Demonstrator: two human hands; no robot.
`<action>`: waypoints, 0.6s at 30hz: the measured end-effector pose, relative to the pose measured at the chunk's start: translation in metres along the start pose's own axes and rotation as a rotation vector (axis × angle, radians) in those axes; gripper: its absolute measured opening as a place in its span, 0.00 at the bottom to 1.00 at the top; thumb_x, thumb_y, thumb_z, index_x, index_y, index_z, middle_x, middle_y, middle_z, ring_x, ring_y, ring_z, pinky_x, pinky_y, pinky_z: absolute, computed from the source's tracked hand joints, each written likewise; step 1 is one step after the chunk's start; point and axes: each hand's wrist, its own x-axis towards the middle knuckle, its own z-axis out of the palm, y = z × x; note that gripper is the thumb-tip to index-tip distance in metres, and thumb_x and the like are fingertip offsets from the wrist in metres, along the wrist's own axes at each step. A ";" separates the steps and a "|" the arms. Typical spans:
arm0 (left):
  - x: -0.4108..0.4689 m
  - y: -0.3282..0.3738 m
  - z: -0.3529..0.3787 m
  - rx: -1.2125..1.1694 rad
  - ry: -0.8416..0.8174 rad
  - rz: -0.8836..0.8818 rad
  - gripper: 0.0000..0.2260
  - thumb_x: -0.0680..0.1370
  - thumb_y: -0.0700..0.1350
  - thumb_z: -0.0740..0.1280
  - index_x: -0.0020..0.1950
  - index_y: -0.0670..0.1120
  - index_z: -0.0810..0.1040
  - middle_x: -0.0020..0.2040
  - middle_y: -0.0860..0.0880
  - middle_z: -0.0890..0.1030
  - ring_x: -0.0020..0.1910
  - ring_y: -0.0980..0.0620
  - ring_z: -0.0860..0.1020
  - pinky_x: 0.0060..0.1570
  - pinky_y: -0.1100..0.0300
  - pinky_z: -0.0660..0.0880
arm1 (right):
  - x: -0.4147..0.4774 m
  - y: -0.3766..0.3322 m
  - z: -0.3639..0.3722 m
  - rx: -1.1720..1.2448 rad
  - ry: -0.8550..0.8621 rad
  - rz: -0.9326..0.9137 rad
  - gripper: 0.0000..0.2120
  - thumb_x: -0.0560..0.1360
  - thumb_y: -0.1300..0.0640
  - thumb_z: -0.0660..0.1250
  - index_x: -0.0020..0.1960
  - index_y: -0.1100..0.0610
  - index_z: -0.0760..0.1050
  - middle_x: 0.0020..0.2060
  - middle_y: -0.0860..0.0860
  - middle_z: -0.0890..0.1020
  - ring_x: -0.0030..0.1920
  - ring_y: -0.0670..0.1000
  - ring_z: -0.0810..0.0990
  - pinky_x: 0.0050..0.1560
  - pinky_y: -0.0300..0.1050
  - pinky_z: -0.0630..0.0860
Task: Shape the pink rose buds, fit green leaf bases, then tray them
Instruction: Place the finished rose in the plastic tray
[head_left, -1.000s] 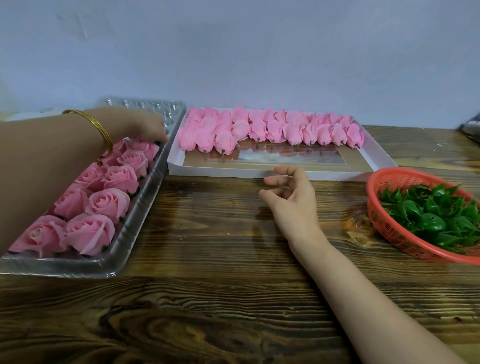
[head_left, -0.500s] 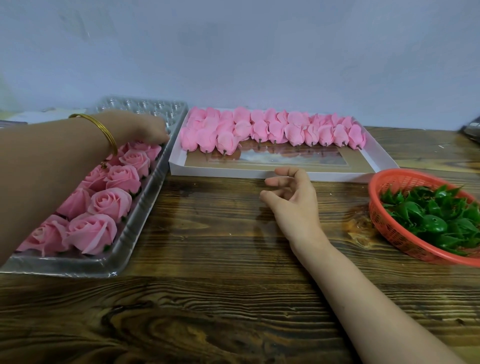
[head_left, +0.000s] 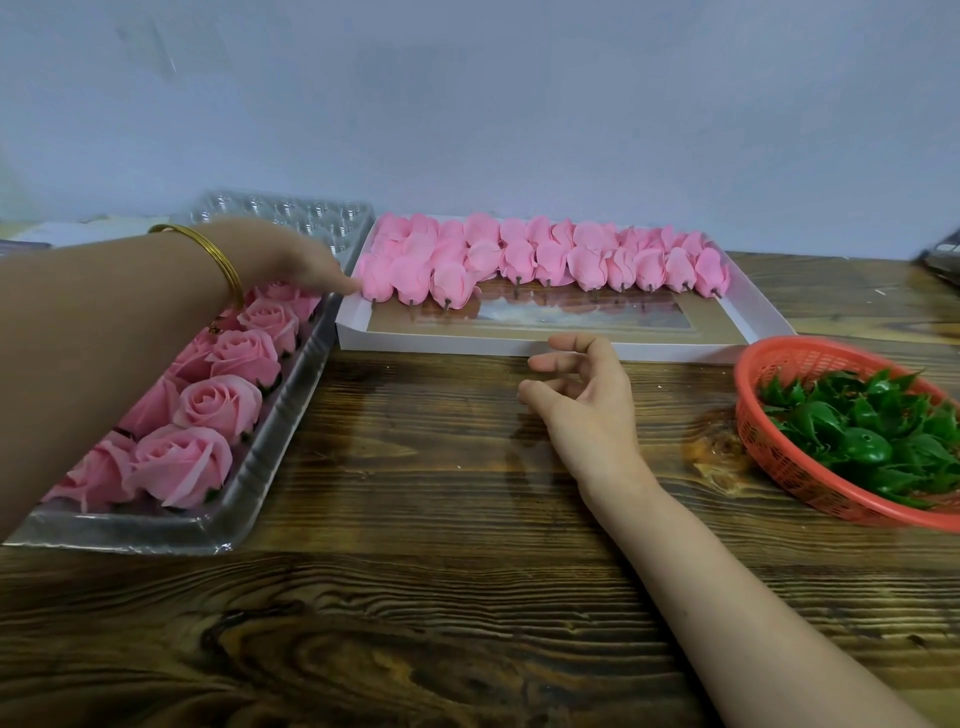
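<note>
Under the left hand (head_left: 291, 260) and forearm (head_left: 104, 322), some roses (head_left: 218, 405) lie hidden.

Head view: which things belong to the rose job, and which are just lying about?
Job: left hand, right hand, unshaped pink buds in the white box, finished roses in the clear tray, green leaf bases in the orange basket.
Lying about: dark object at the right edge, pale thing behind the tray.
</note>
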 end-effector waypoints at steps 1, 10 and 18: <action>-0.001 0.001 0.000 0.015 -0.006 -0.001 0.27 0.84 0.56 0.53 0.68 0.34 0.72 0.67 0.35 0.73 0.66 0.38 0.73 0.65 0.46 0.70 | 0.000 0.000 0.000 0.000 0.001 0.006 0.18 0.61 0.60 0.68 0.49 0.46 0.71 0.44 0.48 0.81 0.39 0.51 0.79 0.54 0.60 0.79; 0.002 -0.003 0.000 -0.072 0.084 0.031 0.16 0.84 0.44 0.54 0.39 0.41 0.71 0.41 0.43 0.72 0.37 0.48 0.69 0.50 0.51 0.73 | 0.000 -0.001 0.000 -0.009 -0.008 0.008 0.18 0.63 0.61 0.68 0.49 0.46 0.71 0.44 0.49 0.81 0.41 0.54 0.80 0.54 0.62 0.78; 0.003 -0.002 -0.004 0.031 0.107 0.016 0.13 0.80 0.36 0.61 0.35 0.39 0.71 0.32 0.43 0.69 0.28 0.49 0.65 0.27 0.60 0.62 | 0.000 -0.001 0.000 -0.006 -0.002 0.009 0.18 0.62 0.61 0.69 0.49 0.46 0.71 0.44 0.49 0.81 0.40 0.53 0.80 0.55 0.61 0.78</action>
